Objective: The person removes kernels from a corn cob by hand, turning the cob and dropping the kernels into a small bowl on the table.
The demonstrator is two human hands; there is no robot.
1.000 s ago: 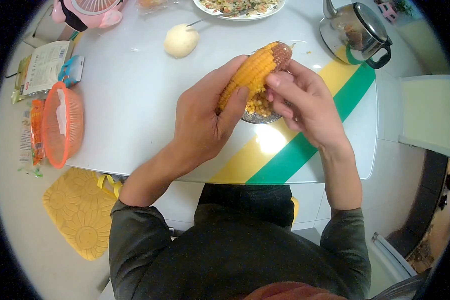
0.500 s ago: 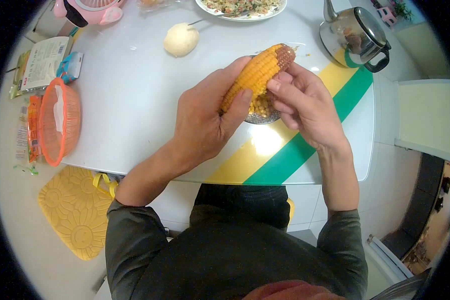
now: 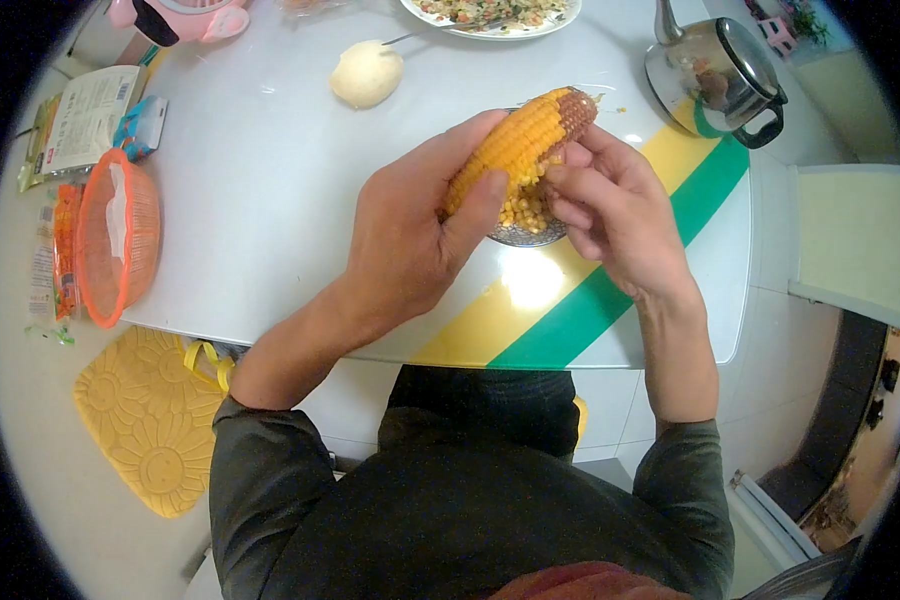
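My left hand [image 3: 410, 215] is wrapped round a yellow corn cob [image 3: 515, 145], which it holds tilted with the far end up to the right. That far end is stripped to bare reddish-brown cob, while rows of kernels cover the rest. Thumb and fingers of my right hand [image 3: 610, 195] pinch at the cob's right side, with yellow kernels at their tips. Directly below the cob, a patterned bowl [image 3: 532, 239] holds loose kernels [image 3: 526, 211]; the cob and my hands hide much of it.
A pale round bun [image 3: 366, 75] lies beyond my left hand, near a plate [image 3: 530, 33] of mixed food with a utensil. A metal kettle [image 3: 715, 80] stands at the right. An orange basket [image 3: 148, 225] and food packets [image 3: 90, 115] are at the left edge.
My right thumb has drawn slightly back from the cob's side, showing kernels by its tip. The left hand still grips the cob in nearly the same place.
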